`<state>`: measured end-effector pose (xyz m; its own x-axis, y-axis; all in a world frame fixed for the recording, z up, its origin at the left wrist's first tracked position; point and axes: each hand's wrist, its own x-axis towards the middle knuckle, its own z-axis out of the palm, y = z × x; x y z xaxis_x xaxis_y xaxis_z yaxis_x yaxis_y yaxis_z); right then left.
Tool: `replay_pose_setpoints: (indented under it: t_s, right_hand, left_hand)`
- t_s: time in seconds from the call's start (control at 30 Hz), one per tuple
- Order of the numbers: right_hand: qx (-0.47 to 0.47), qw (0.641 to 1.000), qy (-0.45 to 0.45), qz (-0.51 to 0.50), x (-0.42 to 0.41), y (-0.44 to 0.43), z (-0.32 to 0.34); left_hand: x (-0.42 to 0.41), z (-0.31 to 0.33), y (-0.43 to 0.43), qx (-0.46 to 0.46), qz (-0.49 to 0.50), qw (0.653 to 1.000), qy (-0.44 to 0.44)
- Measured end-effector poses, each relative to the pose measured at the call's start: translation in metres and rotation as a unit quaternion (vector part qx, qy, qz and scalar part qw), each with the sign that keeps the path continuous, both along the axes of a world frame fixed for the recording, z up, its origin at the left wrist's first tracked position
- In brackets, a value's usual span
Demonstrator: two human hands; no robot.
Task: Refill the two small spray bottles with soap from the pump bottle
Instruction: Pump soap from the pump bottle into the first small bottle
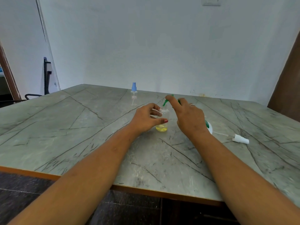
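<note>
While round bottle (164,115), left hand (145,119) curled.

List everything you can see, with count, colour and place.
table: one, grey-green marbled, foreground
capped spray bottle: one, clear, blue cap, far centre
open bottle: one, clear, yellow soap at bottom, table centre
pump bottle: one, white, green pump, behind right hand
spray cap: one, white with tube, lying at right
chair: one, black, far left
left hand: one, grip round the open bottle
right hand: one, fingers on the green pump, ringed
</note>
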<state>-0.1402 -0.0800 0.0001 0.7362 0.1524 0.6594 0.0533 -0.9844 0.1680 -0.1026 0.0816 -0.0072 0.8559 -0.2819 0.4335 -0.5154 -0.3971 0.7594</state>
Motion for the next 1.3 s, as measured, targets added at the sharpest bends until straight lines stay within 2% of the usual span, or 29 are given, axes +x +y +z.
replay_pose_setpoints:
  t_s: [0.33,0.47,0.57,0.63,0.7,0.8,0.93,1.03,1.13,1.17,1.23,1.3]
  right_hand:
    - [0.03,0.999,0.018,0.0,-0.002,0.006,0.008]
    - [0.043,0.996,0.056,0.052,-0.005,0.0,0.016]
    - [0.15,0.961,0.158,0.171,-0.006,-0.01,0.025]
    - [0.26,0.909,0.214,0.244,-0.006,-0.021,0.031]
    - [0.331,0.868,0.265,0.259,-0.005,-0.033,0.034]
    - [0.318,0.874,0.295,0.217,0.001,-0.046,0.027]
    - [0.37,0.846,0.304,0.232,0.007,-0.042,0.025]
    - [0.374,0.856,0.297,0.195,0.012,-0.037,0.029]
    - [0.461,0.814,0.307,0.175,0.018,-0.027,0.035]
    - [0.474,0.81,0.305,0.162,0.02,-0.022,0.038]
    - [0.459,0.828,0.287,0.149,0.023,-0.01,0.042]
    - [0.393,0.866,0.261,0.167,0.023,-0.004,0.04]
  left_hand:
    - [0.003,-0.001,0.001,0.003,-0.001,1.0,0.003]
    - [0.003,-0.001,0.003,-0.002,0.002,1.0,0.001]
    - [0.003,-0.001,0.005,-0.004,0.0,1.0,-0.003]
    - [0.002,-0.001,0.005,-0.008,0.0,1.0,-0.002]
    - [0.003,-0.001,0.005,-0.005,0.004,1.0,-0.004]
    - [0.005,-0.003,0.005,-0.012,0.005,1.0,-0.01]
    - [0.009,-0.004,0.004,-0.011,0.004,1.0,-0.015]
    - [0.01,-0.005,0.004,-0.012,0.002,1.0,-0.021]
    - [0.011,-0.005,0.005,-0.012,0.002,1.0,-0.02]
    - [0.011,-0.005,0.005,-0.01,0.003,1.0,-0.02]
    - [0.012,-0.005,0.004,-0.009,0.003,1.0,-0.021]
    - [0.012,-0.007,0.005,-0.01,0.007,1.0,-0.021]
